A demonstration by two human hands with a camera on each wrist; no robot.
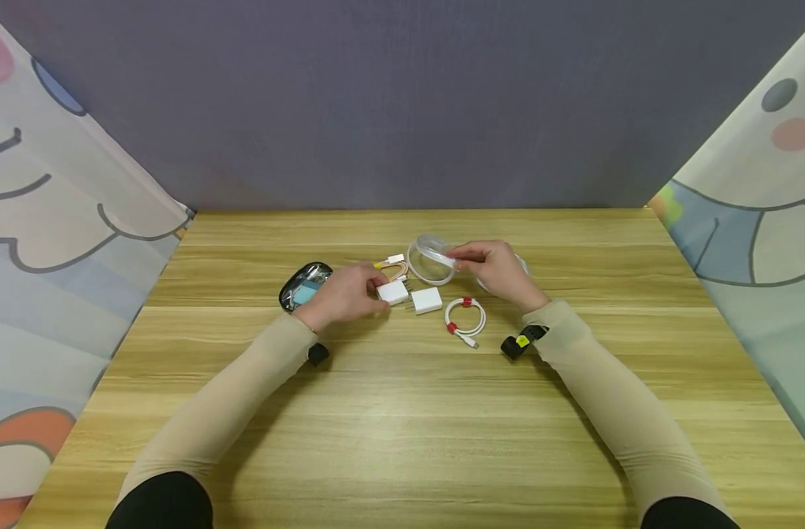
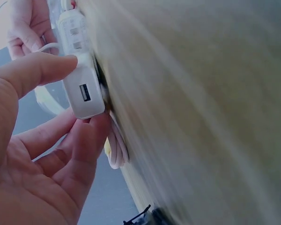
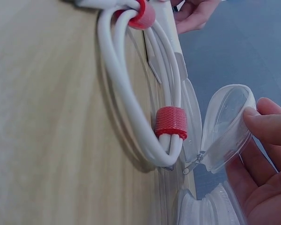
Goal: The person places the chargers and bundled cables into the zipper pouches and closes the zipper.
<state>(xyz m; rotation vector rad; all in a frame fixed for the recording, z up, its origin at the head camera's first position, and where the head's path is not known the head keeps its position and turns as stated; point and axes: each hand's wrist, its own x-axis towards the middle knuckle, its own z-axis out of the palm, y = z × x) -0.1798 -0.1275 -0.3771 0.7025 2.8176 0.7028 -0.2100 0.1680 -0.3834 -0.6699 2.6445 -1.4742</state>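
I report my left hand [image 1: 349, 294] pinching a white plastic block charger [image 1: 393, 293] by opposite sides, apparently to leave its port face [image 2: 85, 92] uncovered, while toward two o'clock my right hand [image 1: 498, 272] pinches a clear plastic zip pouch [image 1: 434, 246], seemingly to hold its flap [image 3: 227, 112] raised.

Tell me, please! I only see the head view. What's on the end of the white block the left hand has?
Observer: The left wrist view shows a USB slot in the white charger that the left hand pinches.

Operator: Cool! Does the clear pouch in the right hand have a zipper pull?

Observer: Yes, the right wrist view shows a small zipper pull on it.

Operator: Are the red bands on the white cable smooth?

Observer: No, there they show a fine mesh pattern.
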